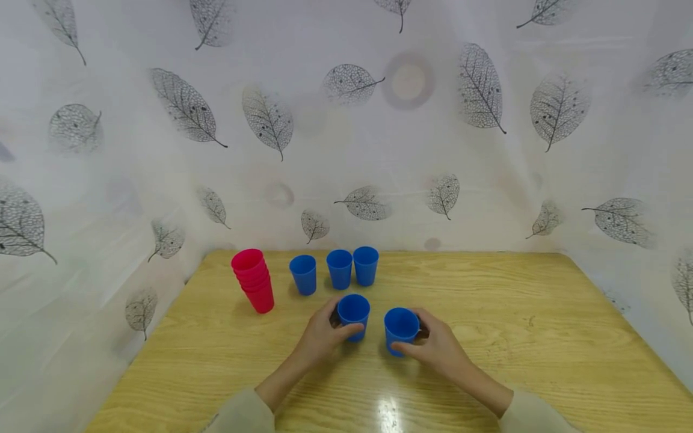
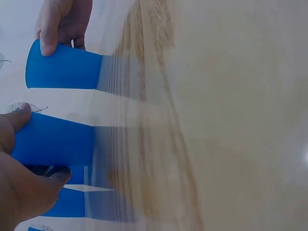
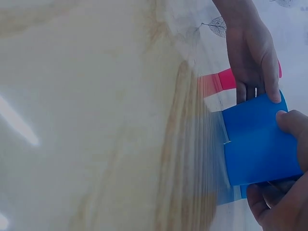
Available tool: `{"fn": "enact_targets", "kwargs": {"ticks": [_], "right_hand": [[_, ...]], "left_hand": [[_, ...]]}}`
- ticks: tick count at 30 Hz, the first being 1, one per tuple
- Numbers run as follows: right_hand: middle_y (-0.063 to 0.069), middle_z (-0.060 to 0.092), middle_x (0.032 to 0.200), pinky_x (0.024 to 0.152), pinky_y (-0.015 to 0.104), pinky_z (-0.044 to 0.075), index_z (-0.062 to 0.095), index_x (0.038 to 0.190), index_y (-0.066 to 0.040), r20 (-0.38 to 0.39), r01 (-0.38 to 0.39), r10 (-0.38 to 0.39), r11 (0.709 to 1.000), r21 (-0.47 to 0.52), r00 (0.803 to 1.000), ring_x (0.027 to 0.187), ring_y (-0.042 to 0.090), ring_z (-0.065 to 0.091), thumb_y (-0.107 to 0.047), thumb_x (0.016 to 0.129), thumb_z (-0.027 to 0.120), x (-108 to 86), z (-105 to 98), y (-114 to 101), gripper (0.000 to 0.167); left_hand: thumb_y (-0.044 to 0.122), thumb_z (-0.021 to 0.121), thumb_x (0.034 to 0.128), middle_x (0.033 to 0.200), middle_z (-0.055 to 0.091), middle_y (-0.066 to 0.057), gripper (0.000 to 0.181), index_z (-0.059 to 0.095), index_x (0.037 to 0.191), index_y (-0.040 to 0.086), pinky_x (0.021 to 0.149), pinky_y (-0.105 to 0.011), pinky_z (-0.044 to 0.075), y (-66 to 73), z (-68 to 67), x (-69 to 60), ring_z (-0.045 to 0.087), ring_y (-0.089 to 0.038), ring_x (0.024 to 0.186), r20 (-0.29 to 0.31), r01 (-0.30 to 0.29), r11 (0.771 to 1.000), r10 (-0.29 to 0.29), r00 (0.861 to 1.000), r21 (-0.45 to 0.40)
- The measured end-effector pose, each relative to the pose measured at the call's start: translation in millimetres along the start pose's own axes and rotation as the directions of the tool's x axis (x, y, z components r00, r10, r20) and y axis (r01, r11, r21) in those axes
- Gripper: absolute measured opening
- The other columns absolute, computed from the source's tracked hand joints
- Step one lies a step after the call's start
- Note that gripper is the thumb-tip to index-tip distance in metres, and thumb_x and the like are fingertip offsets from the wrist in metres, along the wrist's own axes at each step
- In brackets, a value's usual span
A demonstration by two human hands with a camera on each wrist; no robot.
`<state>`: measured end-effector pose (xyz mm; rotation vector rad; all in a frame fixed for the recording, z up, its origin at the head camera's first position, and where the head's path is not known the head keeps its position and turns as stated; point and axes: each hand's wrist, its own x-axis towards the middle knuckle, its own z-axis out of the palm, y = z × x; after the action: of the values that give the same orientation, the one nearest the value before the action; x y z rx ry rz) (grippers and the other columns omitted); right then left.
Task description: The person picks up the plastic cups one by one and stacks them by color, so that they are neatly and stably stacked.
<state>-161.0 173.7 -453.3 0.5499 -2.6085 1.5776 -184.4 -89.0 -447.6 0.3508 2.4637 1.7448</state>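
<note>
Your left hand (image 1: 320, 334) curls fingers and thumb round one blue cup (image 1: 354, 316), your right hand (image 1: 441, 347) round a second blue cup (image 1: 398, 334), both right of the red cup stack (image 1: 255, 282) and nearer you. Grip lightly, keep both rims level, and avoid knocking the three blue cups (image 1: 340, 272) right of that stack, farther back.

Left grip (image 1: 323, 334), right grip (image 1: 438, 344) holding blue cups (image 1: 354, 313).
</note>
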Motion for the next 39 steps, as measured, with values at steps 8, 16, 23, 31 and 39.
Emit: {"fn": "enact_targets", "kwargs": {"ticks": [8, 16, 23, 31, 39], "right_hand": [[0.012, 0.071, 0.117, 0.082, 0.026, 0.06, 0.062, 0.127, 0.002, 0.024, 0.025, -0.025, 1.0, -0.004, 0.999, 0.1, 0.021, 0.071, -0.022, 0.081, 0.091, -10.4, 0, -2, 0.06], [0.013, 0.071, 0.117, 0.083, 0.028, 0.06, 0.061, 0.126, 0.002, 0.069, 0.049, -0.051, 0.998, 0.032, 0.996, 0.101, 0.023, 0.071, -0.024, 0.081, 0.09, -22.0, 0, -6, 0.059], [0.01, 0.071, 0.117, 0.084, 0.03, 0.06, 0.062, 0.127, 0.0, 0.087, 0.097, -0.102, 0.993, 0.06, 0.991, 0.103, 0.019, 0.069, -0.025, 0.082, 0.09, -32.7, 5, -7, 0.058], [0.007, 0.073, 0.116, 0.084, 0.031, 0.06, 0.065, 0.127, -0.004, 0.083, 0.183, -0.187, 0.982, 0.051, 0.979, 0.102, 0.015, 0.069, -0.025, 0.082, 0.09, -36.2, 9, -7, 0.056], [0.006, 0.073, 0.116, 0.084, 0.031, 0.06, 0.065, 0.127, -0.004, 0.107, 0.145, -0.15, 0.988, 0.05, 0.983, 0.103, 0.016, 0.069, -0.028, 0.082, 0.09, -36.2, 9, -8, 0.057]], "left_hand": [[0.025, 0.079, 0.0938, 0.142, 0.058, -0.019, 0.065, 0.05, 0.146, -0.001, 0.113, -0.052, 0.043, 0.3, 2.3, 0.0, 0.053, -0.038, 0.135, 0.016, -0.008, 1.0, 0.007, 1.0, 0.006], [0.023, 0.08, 0.0934, 0.141, 0.059, -0.018, 0.064, 0.051, 0.145, -0.001, 0.113, -0.052, 0.044, 0.0, 5.0, 1.0, 0.054, -0.038, 0.134, 0.024, -0.01, 1.0, 0.01, 1.0, -0.007], [0.025, 0.08, 0.0933, 0.14, 0.059, -0.017, 0.063, 0.051, 0.144, 0.002, 0.113, -0.053, 0.043, 0.9, 7.3, -0.4, 0.053, -0.037, 0.135, 0.032, -0.002, 1.0, 0.002, 0.999, -0.013], [0.025, 0.081, 0.0926, 0.139, 0.06, -0.017, 0.065, 0.05, 0.145, 0.0, 0.113, -0.052, 0.044, 1.8, 14.1, -0.2, 0.055, -0.036, 0.133, 0.037, -0.008, 1.0, 0.009, 0.999, -0.025], [0.026, 0.081, 0.0926, 0.139, 0.06, -0.016, 0.065, 0.051, 0.145, 0.001, 0.112, -0.052, 0.045, 5.0, 16.7, 1.7, 0.055, -0.036, 0.132, 0.043, -0.013, 1.0, 0.014, 0.999, -0.022]]}}
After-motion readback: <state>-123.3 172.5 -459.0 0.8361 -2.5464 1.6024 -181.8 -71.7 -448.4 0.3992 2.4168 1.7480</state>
